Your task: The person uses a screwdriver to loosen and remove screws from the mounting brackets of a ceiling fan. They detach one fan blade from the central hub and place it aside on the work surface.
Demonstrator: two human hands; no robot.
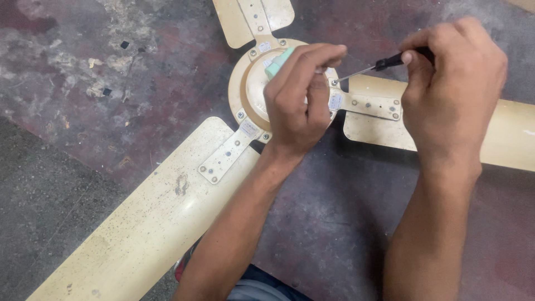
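Observation:
A cream ceiling fan lies on the floor with its round motor housing (245, 92) facing up. My left hand (298, 100) rests on the housing, fingers curled over its centre next to a pale green block (278, 62). My right hand (451, 83) grips a black-handled screwdriver (384, 63); its thin metal shaft slants down-left and the tip meets a screw near the blade bracket (368, 104) on the hub's right side. The centre of the housing is hidden under my left hand.
Three cream blades spread out: one long speckled blade (150, 223) toward the lower left, one (512, 134) to the right, one (251, 17) at the top. The floor (83, 83) is stained, patchy concrete. My knees show at the bottom edge.

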